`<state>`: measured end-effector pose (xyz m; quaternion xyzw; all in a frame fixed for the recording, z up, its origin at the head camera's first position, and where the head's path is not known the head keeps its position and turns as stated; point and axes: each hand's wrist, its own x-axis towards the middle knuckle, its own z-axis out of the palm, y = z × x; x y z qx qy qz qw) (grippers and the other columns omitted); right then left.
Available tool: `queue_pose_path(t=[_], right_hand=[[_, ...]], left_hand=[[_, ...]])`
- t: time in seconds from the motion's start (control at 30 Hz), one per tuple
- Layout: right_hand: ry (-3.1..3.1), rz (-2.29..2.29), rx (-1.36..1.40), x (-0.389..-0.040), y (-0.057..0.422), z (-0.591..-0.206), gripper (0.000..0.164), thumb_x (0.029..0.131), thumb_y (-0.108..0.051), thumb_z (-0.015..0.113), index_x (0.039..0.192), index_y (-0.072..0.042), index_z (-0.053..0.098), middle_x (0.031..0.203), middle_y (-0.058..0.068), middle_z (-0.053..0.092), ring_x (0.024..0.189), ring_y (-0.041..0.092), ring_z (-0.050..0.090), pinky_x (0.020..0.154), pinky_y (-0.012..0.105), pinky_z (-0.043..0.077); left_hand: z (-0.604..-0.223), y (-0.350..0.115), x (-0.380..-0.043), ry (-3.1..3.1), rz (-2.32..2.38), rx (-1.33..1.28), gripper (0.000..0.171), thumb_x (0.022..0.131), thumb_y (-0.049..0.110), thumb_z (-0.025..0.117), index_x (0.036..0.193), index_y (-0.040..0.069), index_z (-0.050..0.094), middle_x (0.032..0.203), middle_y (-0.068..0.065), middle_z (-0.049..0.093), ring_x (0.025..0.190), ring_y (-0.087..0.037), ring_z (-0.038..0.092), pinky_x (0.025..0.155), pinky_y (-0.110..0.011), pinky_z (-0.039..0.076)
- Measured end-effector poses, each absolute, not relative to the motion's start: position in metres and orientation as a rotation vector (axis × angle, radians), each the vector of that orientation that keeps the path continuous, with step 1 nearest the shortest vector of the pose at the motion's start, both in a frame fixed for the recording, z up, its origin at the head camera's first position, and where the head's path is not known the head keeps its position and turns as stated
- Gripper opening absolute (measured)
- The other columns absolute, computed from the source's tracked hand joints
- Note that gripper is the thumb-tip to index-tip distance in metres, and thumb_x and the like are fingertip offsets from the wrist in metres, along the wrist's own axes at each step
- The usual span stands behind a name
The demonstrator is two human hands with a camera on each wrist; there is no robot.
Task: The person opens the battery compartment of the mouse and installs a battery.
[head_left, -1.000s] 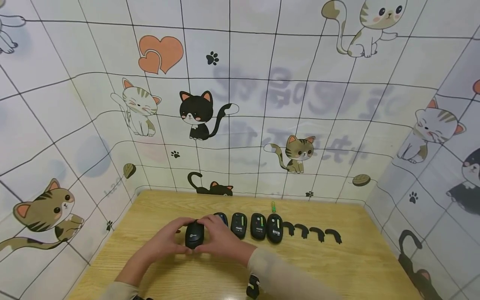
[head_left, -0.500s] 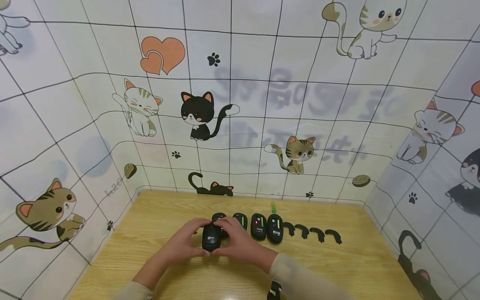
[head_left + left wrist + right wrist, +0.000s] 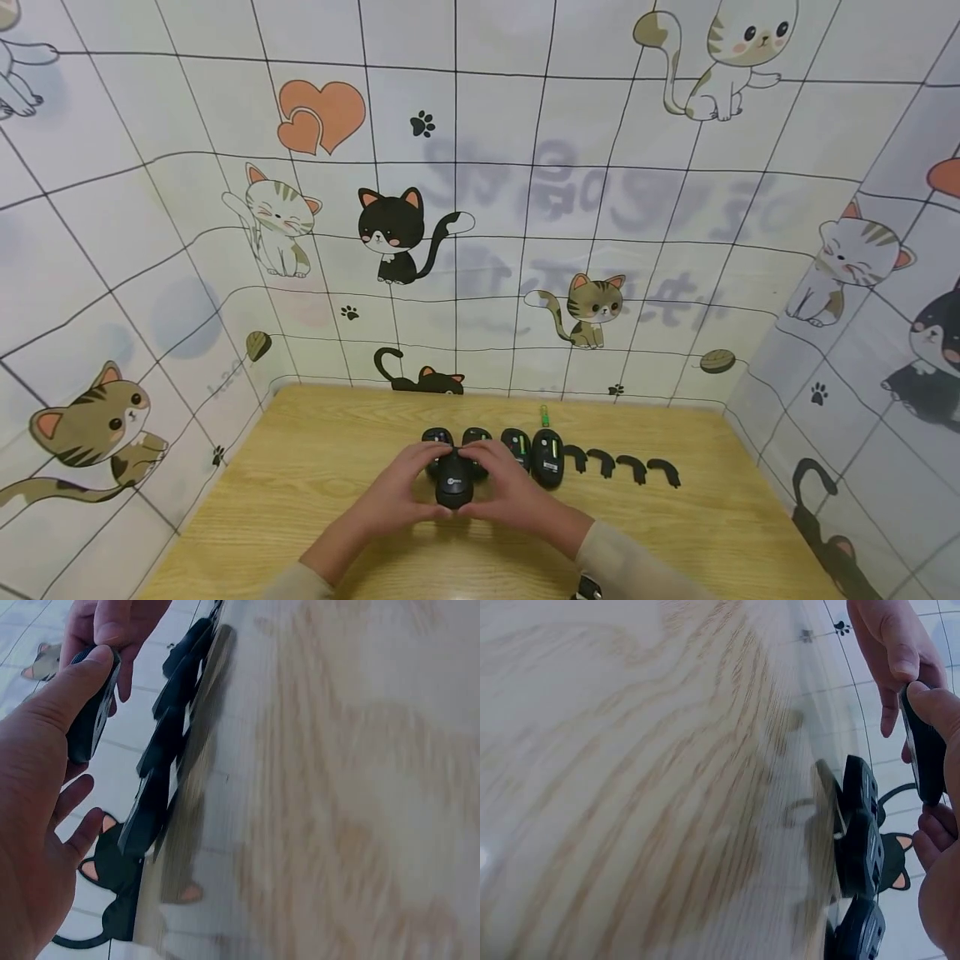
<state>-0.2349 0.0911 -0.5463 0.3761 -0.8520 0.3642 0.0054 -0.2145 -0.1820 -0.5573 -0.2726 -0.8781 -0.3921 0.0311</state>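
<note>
Between both hands a black computer mouse (image 3: 454, 483) is held above the table, top side and small logo facing the head camera. My left hand (image 3: 397, 495) grips its left side, thumb at the near end and fingers at the far end. The right hand (image 3: 519, 497) grips the opposite side the same way. Both thumbs meet at the mouse's near end in the left wrist view. Behind it lies a row of black mice, undersides up; the two leftmost, one mouse (image 3: 437, 437) and its neighbour (image 3: 477, 436), are partly hidden by the hands and held mouse.
Right of the row, several curved black covers (image 3: 601, 462) lie on the wooden table (image 3: 720, 517). A small green piece (image 3: 545, 415) sits behind the rightmost mouse (image 3: 548, 460). A cat-print tiled backdrop (image 3: 495, 200) encloses the table's back and sides.
Both hands have carried the held mouse to the right and slightly nearer, from the left end of the row to in front of its two leftmost mice. The row has stayed put.
</note>
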Motion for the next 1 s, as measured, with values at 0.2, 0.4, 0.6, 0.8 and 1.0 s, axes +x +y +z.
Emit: queue_pose_path(t=[0.2,0.4,0.6,0.8,1.0], right_hand=[[-2.655,1.265,1.146,-0.230,0.110,-0.546,0.083,0.091,-0.036,0.095,0.160,-0.014,0.055,0.160,0.002,0.050,0.147,0.027,0.053,0.117,0.052,0.052],[-2.651,1.349,1.092,-0.225,0.126,-0.545,0.086,0.090,-0.035,0.095,0.162,-0.017,0.053,0.165,0.005,0.047,0.152,0.027,0.049,0.119,0.051,0.050],[-2.658,1.399,1.052,-0.219,0.138,-0.543,0.085,0.092,-0.036,0.094,0.164,-0.017,0.052,0.170,0.004,0.042,0.155,0.028,0.044,0.121,0.051,0.048],[-2.606,1.410,1.071,-0.218,0.145,-0.545,0.079,0.094,-0.034,0.092,0.163,-0.027,0.053,0.172,0.006,0.041,0.157,0.030,0.042,0.122,0.049,0.048],[-2.495,1.465,1.122,-0.218,0.148,-0.545,0.071,0.097,-0.027,0.089,0.160,-0.027,0.056,0.170,0.001,0.045,0.156,0.032,0.044,0.120,0.048,0.049]], left_hand=[[-0.557,-0.164,-0.214,-2.678,-1.181,-0.891,0.093,0.084,0.041,0.099,0.162,0.017,0.055,0.166,-0.010,0.051,0.154,-0.035,0.046,0.122,-0.064,0.043],[-0.555,-0.147,-0.213,-2.660,-1.216,-0.892,0.093,0.086,0.043,0.097,0.165,0.022,0.052,0.168,-0.002,0.050,0.154,-0.033,0.048,0.121,-0.061,0.046],[-0.554,-0.132,-0.213,-2.621,-1.322,-0.909,0.093,0.087,0.039,0.098,0.166,0.022,0.051,0.168,0.004,0.047,0.153,-0.029,0.050,0.118,-0.053,0.051],[-0.554,-0.126,-0.213,-2.595,-1.337,-0.911,0.091,0.086,0.034,0.099,0.164,0.027,0.052,0.170,0.003,0.046,0.155,-0.029,0.047,0.121,-0.056,0.047],[-0.553,-0.121,-0.213,-2.469,-1.378,-0.986,0.077,0.089,0.027,0.098,0.155,0.027,0.060,0.169,0.002,0.046,0.155,-0.030,0.047,0.118,-0.055,0.051]])
